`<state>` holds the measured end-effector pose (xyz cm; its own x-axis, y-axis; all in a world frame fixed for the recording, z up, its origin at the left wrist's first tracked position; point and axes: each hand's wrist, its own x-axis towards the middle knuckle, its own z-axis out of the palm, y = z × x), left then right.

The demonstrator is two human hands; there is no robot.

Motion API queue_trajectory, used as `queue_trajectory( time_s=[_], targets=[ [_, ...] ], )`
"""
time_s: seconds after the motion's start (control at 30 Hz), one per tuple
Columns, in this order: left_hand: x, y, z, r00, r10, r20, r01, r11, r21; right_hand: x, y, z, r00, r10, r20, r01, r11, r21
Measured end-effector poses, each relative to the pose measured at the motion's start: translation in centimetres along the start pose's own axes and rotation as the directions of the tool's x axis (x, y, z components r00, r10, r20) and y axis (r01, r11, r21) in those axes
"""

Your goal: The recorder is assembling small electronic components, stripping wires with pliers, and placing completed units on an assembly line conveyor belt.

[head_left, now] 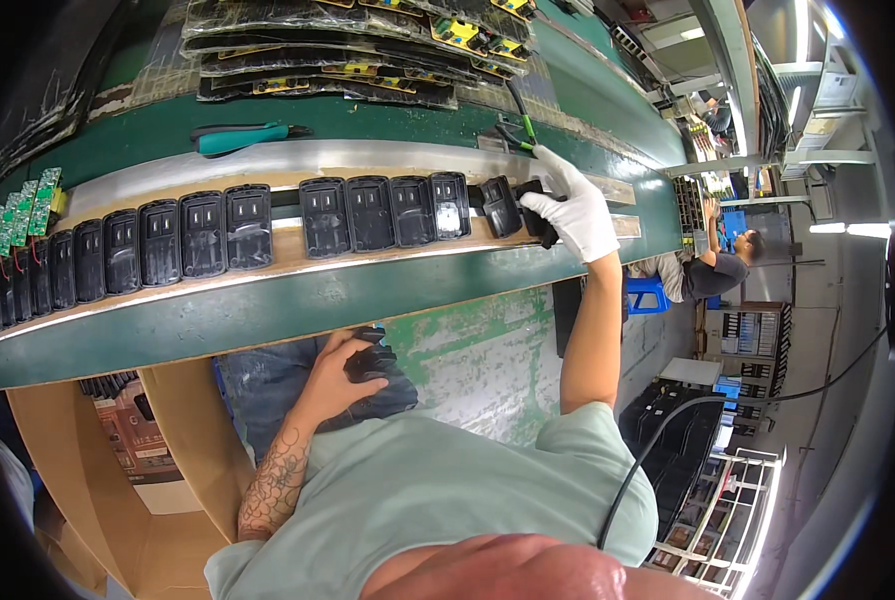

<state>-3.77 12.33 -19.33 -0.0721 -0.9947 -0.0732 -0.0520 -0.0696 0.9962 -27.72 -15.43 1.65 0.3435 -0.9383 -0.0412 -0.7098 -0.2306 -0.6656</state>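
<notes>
A long green workbench (267, 315) sweeps from nine o'clock to two, with an open brown cardboard carton (192, 430) below at eight holding a printed box (132, 430) whose small lettering cannot be read. Layered black trays (267, 65) bearing yellow components rise at eleven. Round-cornered, recessed black plastic shells (372, 212), some glossy, line the bench from nine to one. At two o'clock, the white-gloved right hand (579, 215) has thumb and fingers clamped on the dark end shell (539, 228); at eight, the bare left hand (332, 375) curls its fingers around black plastic pieces (372, 362). Teal-handled pliers (242, 140) lie at ten; green circuit boards (42, 200) stand at nine.
</notes>
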Motion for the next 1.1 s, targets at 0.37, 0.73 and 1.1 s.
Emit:
queue_trajectory(
  time_s=[0.37, 0.73, 1.1],
  targets=[
    [0.4, 0.2, 0.2, 0.995, -0.094, 0.022, 0.094, 0.996, -0.004, 2.4, 6.5, 2.5, 0.954, -0.251, -0.164, 0.148, 0.871, -0.469],
    [0.4, -0.3, 0.4, 1.000, 0.020, -0.006, -0.020, 0.999, 0.050, 0.8, 1.0, 4.6, 0.984, -0.118, -0.134, 0.003, 0.764, -0.646],
    [-1.3, 5.8, -1.7, 0.980, 0.075, 0.183, -0.030, 0.972, -0.234, 0.4, 1.3, 4.8, 0.988, -0.109, -0.109, 0.011, 0.755, -0.656]
  ],
)
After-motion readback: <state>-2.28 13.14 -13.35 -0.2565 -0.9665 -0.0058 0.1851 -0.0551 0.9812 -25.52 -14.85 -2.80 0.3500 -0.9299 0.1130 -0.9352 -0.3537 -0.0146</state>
